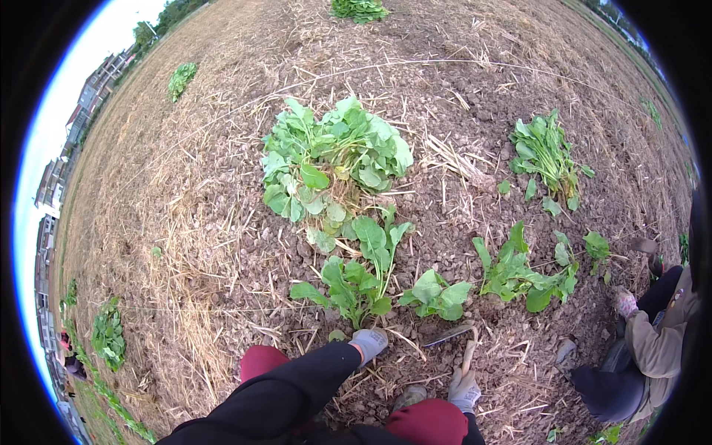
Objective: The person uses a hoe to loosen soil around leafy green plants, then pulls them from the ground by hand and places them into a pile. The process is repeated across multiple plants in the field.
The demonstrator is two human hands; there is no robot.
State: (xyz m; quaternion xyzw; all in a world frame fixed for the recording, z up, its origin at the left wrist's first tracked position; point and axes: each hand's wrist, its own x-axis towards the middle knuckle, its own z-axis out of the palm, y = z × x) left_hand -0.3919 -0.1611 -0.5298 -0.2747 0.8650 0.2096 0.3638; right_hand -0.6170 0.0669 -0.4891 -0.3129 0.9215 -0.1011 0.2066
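Note:
My left hand (371, 344), in a grey work glove, is at the base of a leafy green seedling (356, 286); its fingertips are turned away, so its grip cannot be made out. Lower right, my gloved right hand (464, 389) is closed around the wooden handle (470, 350) of a small hoe, whose dark metal blade (448, 335) points left just above the soil. Between the hands and slightly higher stands another leafy seedling (436, 295). A large heap of pulled seedlings (384, 147), roots showing, lies on the ground beyond my left hand.
Thin strings cross the straw-strewn soil, one (222, 309) level with the seedlings. More seedlings (523, 272) stand to the right, below a loose bundle (542, 150). A co-worker (656, 339) in a brown jacket crouches at the right edge. Further bundles (109, 334) lie to the left.

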